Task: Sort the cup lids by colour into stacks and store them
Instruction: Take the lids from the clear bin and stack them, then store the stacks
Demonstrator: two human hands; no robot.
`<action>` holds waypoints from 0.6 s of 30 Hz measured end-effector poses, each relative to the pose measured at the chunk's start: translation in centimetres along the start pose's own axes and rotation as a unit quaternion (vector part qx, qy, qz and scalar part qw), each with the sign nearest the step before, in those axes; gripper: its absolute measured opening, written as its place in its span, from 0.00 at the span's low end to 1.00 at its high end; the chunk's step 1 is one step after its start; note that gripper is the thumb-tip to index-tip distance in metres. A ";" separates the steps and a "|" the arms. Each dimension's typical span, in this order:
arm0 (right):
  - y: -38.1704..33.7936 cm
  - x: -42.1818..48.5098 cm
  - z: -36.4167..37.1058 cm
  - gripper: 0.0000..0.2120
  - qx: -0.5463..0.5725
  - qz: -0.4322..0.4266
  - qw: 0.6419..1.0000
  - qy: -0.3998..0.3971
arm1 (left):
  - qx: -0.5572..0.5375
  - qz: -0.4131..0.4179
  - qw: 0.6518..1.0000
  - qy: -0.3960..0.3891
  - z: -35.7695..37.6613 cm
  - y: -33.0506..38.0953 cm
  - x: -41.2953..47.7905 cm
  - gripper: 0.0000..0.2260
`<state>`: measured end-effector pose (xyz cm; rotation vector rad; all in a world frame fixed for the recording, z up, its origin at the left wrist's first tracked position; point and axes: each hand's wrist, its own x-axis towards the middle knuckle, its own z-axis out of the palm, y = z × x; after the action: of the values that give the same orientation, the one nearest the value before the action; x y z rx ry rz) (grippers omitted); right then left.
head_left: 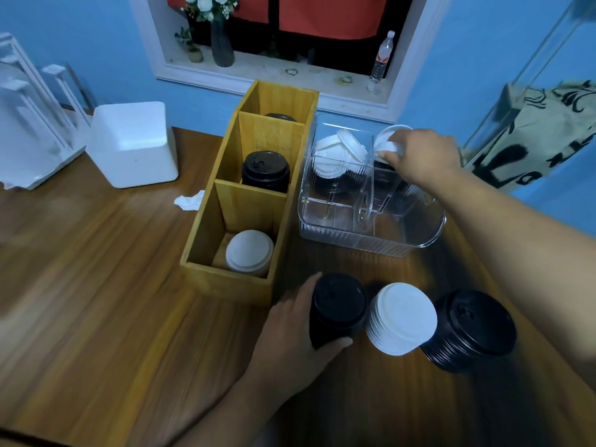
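Observation:
My left hand (292, 337) grips a tall stack of black lids (337, 309) standing on the table. Beside it stand a white lid stack (401, 317) and a wider black lid stack (474, 329). My right hand (419, 156) is over the far right section of the clear plastic bin (371, 233), fingers closed on a white lid (390, 137). More loose white lids (337, 153) lie in the bin's far left section. The wooden box (225, 282) holds a white stack (250, 251) in its near compartment, a black stack (266, 171) in the middle one, and a dark lid (280, 117) at the far end.
A white foam box (134, 143) and a white rack (29, 124) stand at the left. A crumpled tissue (190, 200) lies by the wooden box. A window sill with a vase (222, 43) and a bottle (382, 59) is behind. A patterned bag (545, 130) hangs at the right.

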<state>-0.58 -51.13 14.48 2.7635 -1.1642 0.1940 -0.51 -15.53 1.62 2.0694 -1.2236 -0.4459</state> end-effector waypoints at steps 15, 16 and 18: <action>-1.2 -29.5 -2.5 0.16 0.382 -0.086 0.917 0.075 | -0.030 0.003 0.999 0.025 -0.1 0.0 0.1 0.45; -1.5 -31.9 -1.5 0.15 0.389 -0.080 0.915 0.070 | -0.030 0.003 0.999 0.027 -0.1 0.0 0.1 0.45; -2.1 -35.8 0.3 0.16 0.407 -0.077 0.908 0.064 | -0.023 0.001 0.999 0.028 0.0 0.1 0.1 0.45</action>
<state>-23.88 -24.62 7.85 3.4299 -0.9675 1.0420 -0.47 -15.67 1.68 2.0281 -1.1712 -0.4091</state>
